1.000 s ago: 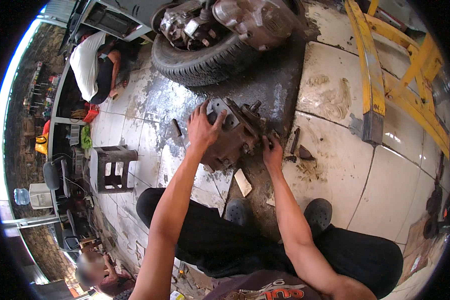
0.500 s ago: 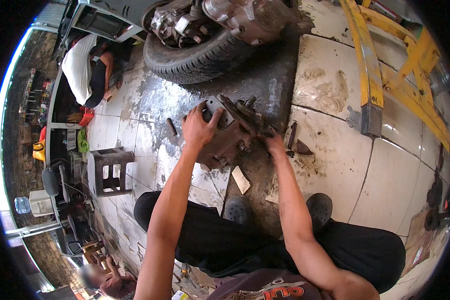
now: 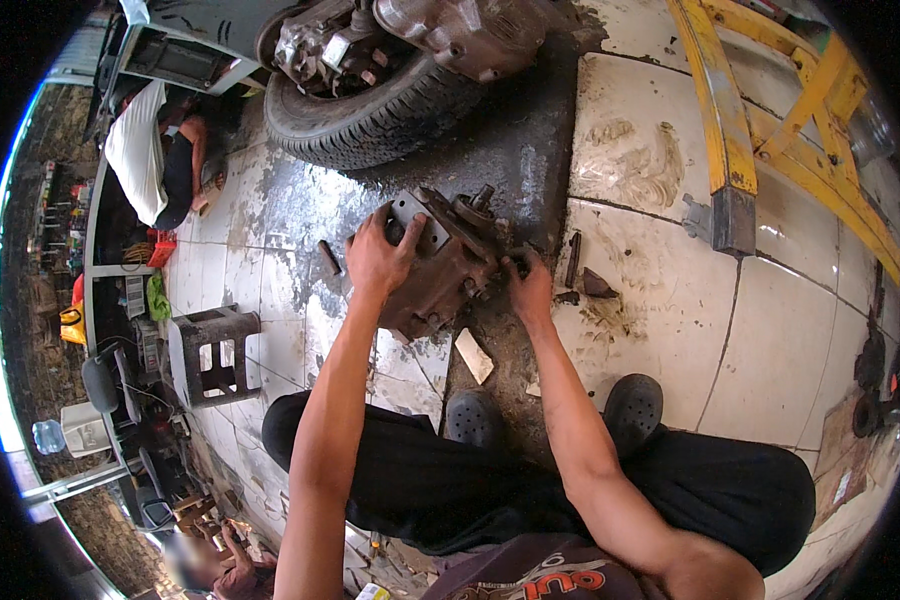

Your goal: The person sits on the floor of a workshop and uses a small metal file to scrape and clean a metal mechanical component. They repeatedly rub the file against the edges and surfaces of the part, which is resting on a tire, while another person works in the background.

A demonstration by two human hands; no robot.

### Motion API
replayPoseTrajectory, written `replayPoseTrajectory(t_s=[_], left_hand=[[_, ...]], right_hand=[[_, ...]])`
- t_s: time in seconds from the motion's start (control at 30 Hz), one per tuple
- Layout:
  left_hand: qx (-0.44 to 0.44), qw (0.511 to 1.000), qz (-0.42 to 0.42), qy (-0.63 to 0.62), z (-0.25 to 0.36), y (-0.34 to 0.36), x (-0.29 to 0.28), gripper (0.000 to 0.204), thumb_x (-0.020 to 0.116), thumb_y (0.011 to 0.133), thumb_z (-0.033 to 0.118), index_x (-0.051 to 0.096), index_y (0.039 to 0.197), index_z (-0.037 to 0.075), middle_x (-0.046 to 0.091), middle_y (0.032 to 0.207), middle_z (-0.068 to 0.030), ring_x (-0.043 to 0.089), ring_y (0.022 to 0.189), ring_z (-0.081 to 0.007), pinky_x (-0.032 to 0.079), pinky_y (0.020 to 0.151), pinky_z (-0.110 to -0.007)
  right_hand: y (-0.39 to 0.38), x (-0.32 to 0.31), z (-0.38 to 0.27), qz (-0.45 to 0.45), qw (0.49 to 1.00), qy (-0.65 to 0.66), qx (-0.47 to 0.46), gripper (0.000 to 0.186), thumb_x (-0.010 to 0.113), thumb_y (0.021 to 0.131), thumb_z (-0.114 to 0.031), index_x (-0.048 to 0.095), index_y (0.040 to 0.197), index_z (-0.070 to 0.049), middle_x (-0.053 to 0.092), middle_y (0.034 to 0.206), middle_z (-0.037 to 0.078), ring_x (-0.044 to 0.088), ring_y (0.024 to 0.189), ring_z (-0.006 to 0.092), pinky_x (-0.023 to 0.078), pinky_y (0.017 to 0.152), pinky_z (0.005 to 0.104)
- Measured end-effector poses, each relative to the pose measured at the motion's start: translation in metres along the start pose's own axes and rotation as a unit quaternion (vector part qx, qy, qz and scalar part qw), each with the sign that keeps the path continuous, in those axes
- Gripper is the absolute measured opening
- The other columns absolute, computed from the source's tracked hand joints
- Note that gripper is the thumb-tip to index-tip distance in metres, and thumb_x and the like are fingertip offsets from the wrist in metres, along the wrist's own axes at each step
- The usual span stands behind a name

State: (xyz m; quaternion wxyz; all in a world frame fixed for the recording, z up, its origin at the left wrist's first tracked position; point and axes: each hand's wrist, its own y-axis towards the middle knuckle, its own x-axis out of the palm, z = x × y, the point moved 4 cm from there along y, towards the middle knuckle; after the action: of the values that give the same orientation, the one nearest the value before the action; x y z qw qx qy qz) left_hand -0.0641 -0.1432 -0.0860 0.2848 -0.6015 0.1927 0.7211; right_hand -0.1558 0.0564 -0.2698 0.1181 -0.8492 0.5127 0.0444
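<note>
At the near side, two dark grey rubber clogs (image 3: pixel 475 418) stand apart on the floor, which gives the person, I think, a stable base. Just beyond the left one lies a flat cream-coloured scrap (image 3: pixel 474 357), near the lower side of a brown, oily, block-shaped metal housing (image 3: pixel 440 285). This housing sits on the dark, wet part of the floor, in front of the person and between both hands.

The left hand (image 3: pixel 378 258) grasps the housing at its flat, drilled face, with the thumb laid across this face. This is, in my judgement, a good steadying hold; the palm should press firmly, because oil can make the metal slip. The right hand (image 3: pixel 526 285) is at the right end of the housing with its fingers curled. What is between these fingers I cannot tell. It is better to work there with small, controlled force, and to mind the edges.

Just to the right of this hand lie a thin dark metal bar (image 3: pixel 573 258) and a dark triangular piece (image 3: pixel 599 285); the elbow and wrist should have room from them. Farther, a large black rubber tyre (image 3: pixel 360 140) lies well apart from the hands.
</note>
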Motion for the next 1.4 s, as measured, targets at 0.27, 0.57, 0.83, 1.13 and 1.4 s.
replayPoseTrajectory(t_s=[0.27,0.57,0.83,1.13,1.4], left_hand=[[0.001,1.000,0.001,-0.023,0.004,0.001,-0.001,0.082,0.053,0.090,0.069,0.058,0.135,0.002,0.064,0.129,-0.0200,0.059,0.121,-0.0357,0.036,0.107,-0.046],[-0.007,1.000,-0.001,-0.009,0.002,-0.001,-0.003,0.083,0.054,0.089,0.070,0.058,0.135,0.001,0.064,0.129,-0.0203,0.059,0.122,-0.0354,0.036,0.108,-0.046],[0.001,1.000,0.007,-0.005,0.000,-0.001,-0.001,0.082,0.054,0.089,0.071,0.059,0.134,0.002,0.065,0.129,-0.0199,0.059,0.122,-0.0356,0.037,0.107,-0.046],[0.003,1.000,0.012,-0.014,0.004,-0.001,-0.001,0.082,0.053,0.089,0.070,0.059,0.133,0.002,0.065,0.128,-0.0201,0.059,0.121,-0.0364,0.037,0.106,-0.046],[-0.007,1.000,0.013,-0.016,0.006,-0.002,-0.002,0.081,0.054,0.089,0.069,0.060,0.132,0.000,0.065,0.126,-0.0214,0.060,0.120,-0.0362,0.037,0.107,-0.045]], right_hand=[[0.002,0.007,0.026,-0.020,0.998,0.059,0.023,0.027,0.067,0.096,-0.017,0.067,0.116,0.001,0.073,0.108,0.019,0.069,0.101,0.0323,0.051,0.091,0.0390],[-0.005,0.009,0.014,0.023,0.998,-0.005,-0.052,0.024,0.065,0.097,-0.014,0.068,0.117,-0.001,0.072,0.113,0.019,0.067,0.109,0.0334,0.050,0.094,0.0411],[0.012,-0.001,0.006,-0.041,0.997,0.015,-0.061,0.027,0.066,0.092,-0.008,0.066,0.118,-0.001,0.069,0.115,0.024,0.065,0.111,0.0397,0.050,0.095,0.0451],[0.017,0.006,0.013,-0.057,0.997,0.002,-0.059,0.024,0.064,0.095,-0.009,0.064,0.116,0.001,0.069,0.112,0.023,0.066,0.108,0.0376,0.049,0.092,0.0423],[0.015,0.008,0.027,-0.044,0.996,0.011,-0.080,0.030,0.064,0.093,-0.007,0.063,0.120,0.003,0.066,0.118,0.027,0.063,0.113,0.0437,0.049,0.096,0.0461]])
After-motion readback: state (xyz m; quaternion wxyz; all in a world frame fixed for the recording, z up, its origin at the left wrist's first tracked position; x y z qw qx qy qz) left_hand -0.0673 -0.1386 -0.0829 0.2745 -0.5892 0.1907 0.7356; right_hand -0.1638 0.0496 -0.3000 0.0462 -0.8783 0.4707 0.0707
